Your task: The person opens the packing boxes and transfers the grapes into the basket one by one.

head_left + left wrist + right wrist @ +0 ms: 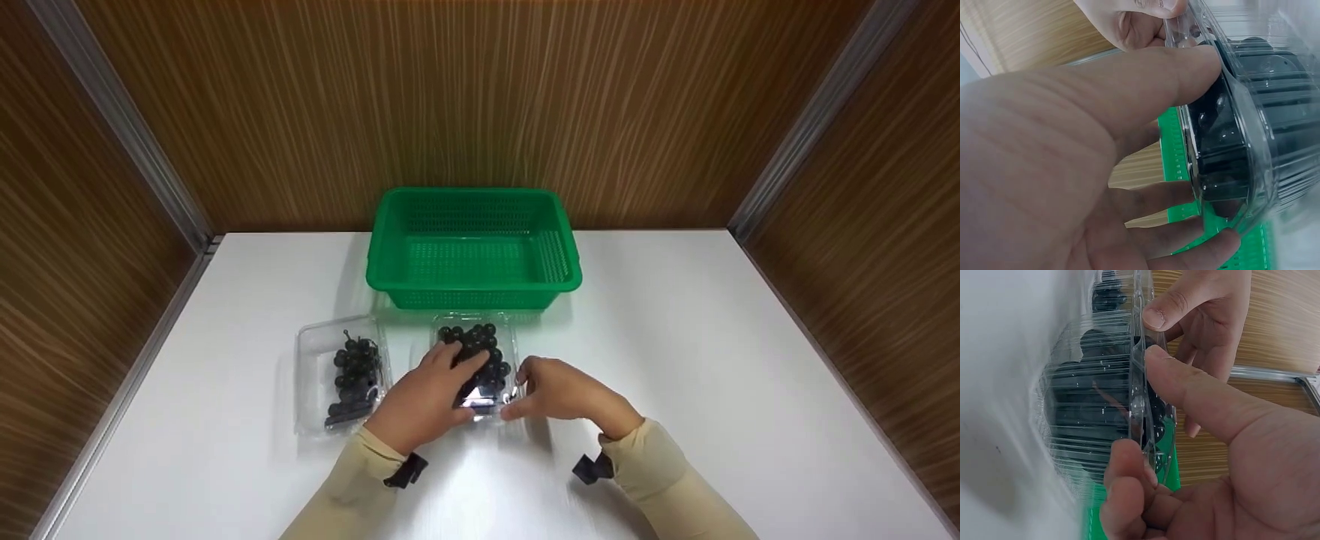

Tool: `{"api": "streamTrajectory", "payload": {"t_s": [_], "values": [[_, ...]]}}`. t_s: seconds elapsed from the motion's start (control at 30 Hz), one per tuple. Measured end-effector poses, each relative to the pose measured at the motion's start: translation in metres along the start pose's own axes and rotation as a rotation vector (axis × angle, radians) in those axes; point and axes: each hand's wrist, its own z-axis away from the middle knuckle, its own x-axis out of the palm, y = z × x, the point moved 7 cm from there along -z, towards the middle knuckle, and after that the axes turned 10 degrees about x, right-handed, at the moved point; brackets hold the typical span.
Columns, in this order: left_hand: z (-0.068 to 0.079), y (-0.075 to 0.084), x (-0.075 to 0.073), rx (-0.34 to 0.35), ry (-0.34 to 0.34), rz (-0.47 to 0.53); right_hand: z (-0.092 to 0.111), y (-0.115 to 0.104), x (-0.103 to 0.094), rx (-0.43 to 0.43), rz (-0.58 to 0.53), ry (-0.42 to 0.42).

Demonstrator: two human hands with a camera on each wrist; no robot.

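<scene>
A clear plastic clamshell box (511, 335) with a bunch of dark grapes (480, 337) in it lies on the white table. Across its top spreads my left hand (427, 397), fingers fairly straight, the thumb at the near rim. At the box's right near corner my right hand (559, 390) pinches the edge; in the right wrist view its thumb presses the rim and its fingers curl against the side. Both wrist views show the ribbed wall of the box. Whether the lid is fully closed cannot be told. My left hand covers part of the grapes.
A second clear box (313, 375) holding dark grapes (356, 367) lies to the left, close to my left forearm. Behind the boxes stands a green perforated basket (474, 287) with nothing in it. Wood-grain panels (465, 97) enclose the white table (675, 322) at the back and sides.
</scene>
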Motion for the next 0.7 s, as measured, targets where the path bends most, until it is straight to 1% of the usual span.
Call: {"api": "streamTrajectory", "payload": {"t_s": [0.17,0.43,0.5,0.7], "values": [[-0.0001,0.0007,-0.0016,0.007,-0.002,0.004,-0.0012,0.0001,0.0001,0.003,-0.002,0.001],[0.0017,-0.0007,-0.0005,-0.007,-0.006,0.006,-0.0015,0.0008,0.0026,0.017,0.008,-0.010],[0.0015,-0.0011,-0.0008,-0.006,-0.004,0.004,-0.0011,0.0008,0.0021,0.008,0.016,-0.019],[0.0004,-0.0026,-0.0004,-0.010,-0.015,0.014,0.0002,0.0008,0.0014,-0.063,-0.001,-0.073]]}}
